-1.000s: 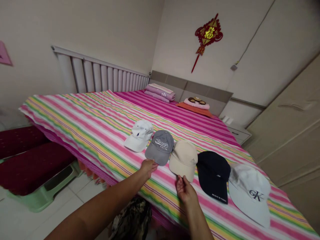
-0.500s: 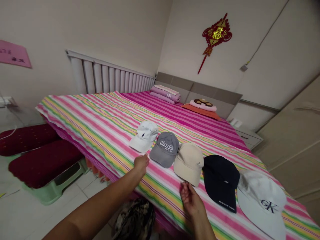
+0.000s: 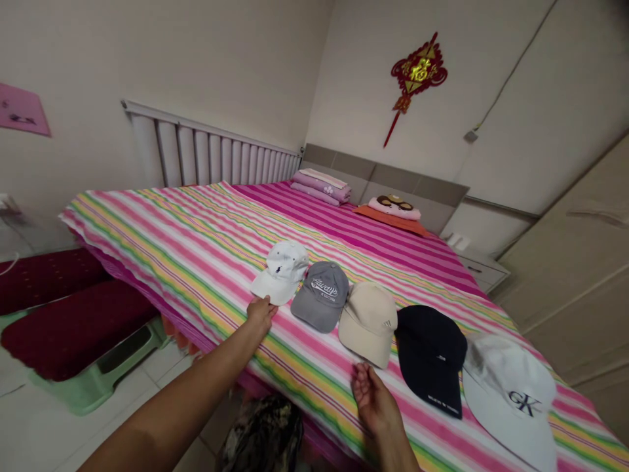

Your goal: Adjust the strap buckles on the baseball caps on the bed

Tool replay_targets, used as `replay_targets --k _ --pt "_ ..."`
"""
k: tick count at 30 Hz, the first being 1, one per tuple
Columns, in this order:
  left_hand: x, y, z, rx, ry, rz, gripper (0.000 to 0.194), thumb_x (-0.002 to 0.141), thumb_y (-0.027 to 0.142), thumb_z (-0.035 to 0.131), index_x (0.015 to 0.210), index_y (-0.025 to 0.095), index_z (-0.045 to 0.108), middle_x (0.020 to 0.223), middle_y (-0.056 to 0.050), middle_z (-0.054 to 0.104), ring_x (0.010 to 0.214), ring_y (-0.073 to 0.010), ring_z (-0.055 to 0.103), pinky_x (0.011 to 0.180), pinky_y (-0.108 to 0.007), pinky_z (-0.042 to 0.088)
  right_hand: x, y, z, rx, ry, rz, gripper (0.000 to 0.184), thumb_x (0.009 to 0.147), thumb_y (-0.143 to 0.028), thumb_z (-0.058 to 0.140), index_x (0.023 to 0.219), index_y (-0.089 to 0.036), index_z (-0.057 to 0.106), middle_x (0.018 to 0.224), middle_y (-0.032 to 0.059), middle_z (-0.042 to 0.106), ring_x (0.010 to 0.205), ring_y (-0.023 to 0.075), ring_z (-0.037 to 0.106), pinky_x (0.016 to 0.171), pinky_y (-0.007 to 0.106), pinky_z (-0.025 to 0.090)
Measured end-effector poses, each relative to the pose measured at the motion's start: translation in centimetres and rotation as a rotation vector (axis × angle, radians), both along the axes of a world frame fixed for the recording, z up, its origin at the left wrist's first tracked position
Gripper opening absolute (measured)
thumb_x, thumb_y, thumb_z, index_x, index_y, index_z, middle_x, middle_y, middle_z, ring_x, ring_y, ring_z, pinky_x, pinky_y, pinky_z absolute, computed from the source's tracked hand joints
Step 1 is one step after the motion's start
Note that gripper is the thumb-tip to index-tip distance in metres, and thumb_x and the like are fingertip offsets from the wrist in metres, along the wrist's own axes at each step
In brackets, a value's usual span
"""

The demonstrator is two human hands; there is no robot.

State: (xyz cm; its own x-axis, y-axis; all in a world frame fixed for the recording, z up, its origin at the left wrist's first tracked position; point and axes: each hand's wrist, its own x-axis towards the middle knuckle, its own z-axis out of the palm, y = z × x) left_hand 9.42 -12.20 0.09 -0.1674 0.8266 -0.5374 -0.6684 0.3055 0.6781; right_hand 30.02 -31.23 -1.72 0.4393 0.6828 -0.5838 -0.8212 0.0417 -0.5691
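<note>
Room: a bedroom with a white panel radiator along the left wall, a red hanging Chinese knot on the far wall, and a beige wardrobe on the right.

Surface: a bed with a pink, yellow and green striped sheet; folded pink bedding and a small pillow lie at its far end.

Row: five baseball caps lie in a line running from far left to near right: a white cap, a gray "Always" cap, a beige cap, a navy cap and a white "CK" cap. Their brims point toward the near edge.

Left grip: released. The left hand holds nothing and lies at the white cap's brim, just near its tip, on the near-left side of the row.

Right grip: released, with the fingers loosely curled. The right hand holds nothing and is just short of the beige cap's brim, on the near side.

Nearest: the left hand is nearer the white cap, the right hand nearer the beige cap.

Floor: two dark red padded benches stand at the bed's left.
</note>
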Motion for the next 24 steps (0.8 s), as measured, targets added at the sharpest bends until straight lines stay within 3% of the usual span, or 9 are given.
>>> replay_targets --k 12,17,24 --pt "-0.7 -1.2 0.3 0.087 0.018 -0.067 0.013 0.079 0.006 0.048 0.083 0.017 0.052 0.059 0.001 0.058 0.047 -0.0083 0.056 0.07 -0.031 0.051 -0.4 -0.1 -0.1 0.019 -0.093 0.002 0.015 0.082 -0.007 0.045 0.073 -0.013 0.055 0.056 0.0018 0.066 0.049 0.0081 0.062 0.051 0.017 0.052" --pt "-0.8 -1.6 0.0 0.087 0.042 -0.07 0.012 0.077 0.005 0.049 0.074 0.016 0.05 0.057 0.002 0.057 0.047 -0.0078 0.055 0.065 -0.026 0.051 -1.1 -0.3 -0.7 0.058 -0.226 0.006 0.003 0.075 -0.011 0.056 0.073 -0.012 0.055 0.058 0.0032 0.067 0.05 0.009 0.061 0.052 0.019 0.052" --pt "0.9 -4.8 -0.7 0.126 0.092 -0.13 0.015 0.069 0.002 0.056 0.074 0.016 0.052 0.058 0.004 0.056 0.05 -0.0046 0.054 0.06 -0.017 0.047 -2.6 0.1 -2.2 0.091 -0.468 0.0 0.021 0.06 -0.023 0.07 0.069 -0.013 0.054 0.052 -0.003 0.06 0.044 0.0064 0.053 0.044 0.016 0.044"
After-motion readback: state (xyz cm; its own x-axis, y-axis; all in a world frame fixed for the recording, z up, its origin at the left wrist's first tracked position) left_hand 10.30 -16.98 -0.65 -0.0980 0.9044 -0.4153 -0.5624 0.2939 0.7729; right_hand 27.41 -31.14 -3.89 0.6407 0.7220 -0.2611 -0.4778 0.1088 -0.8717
